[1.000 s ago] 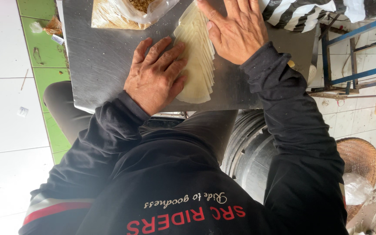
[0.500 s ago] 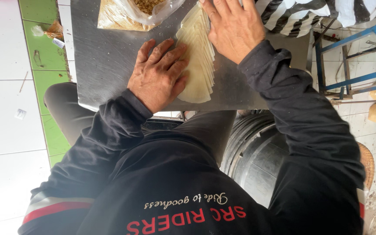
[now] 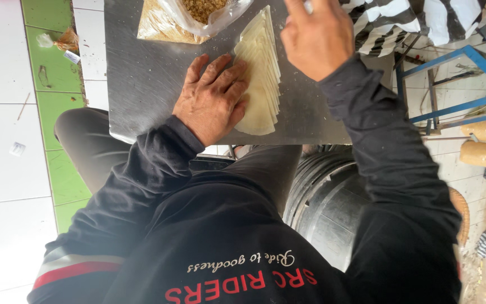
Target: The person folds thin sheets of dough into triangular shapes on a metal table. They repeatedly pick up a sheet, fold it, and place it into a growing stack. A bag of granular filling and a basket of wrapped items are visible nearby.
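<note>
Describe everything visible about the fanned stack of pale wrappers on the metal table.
The stack of wrappers is a set of thin, pale cream sheets, dough-like in look, overlapped in a fan so their edges step along one side. It lies flat on the steel table, reaching from near the table's front edge up towards a clear plastic bag of brown crumbly filling. The left hand lies palm down with its fingertips on the stack's edge. The right hand hovers beside it; contact cannot be told.

Steel table (image 3: 142,84) carries fanned pale wrappers (image 3: 261,73); plastic bag of filling (image 3: 198,14).
</note>
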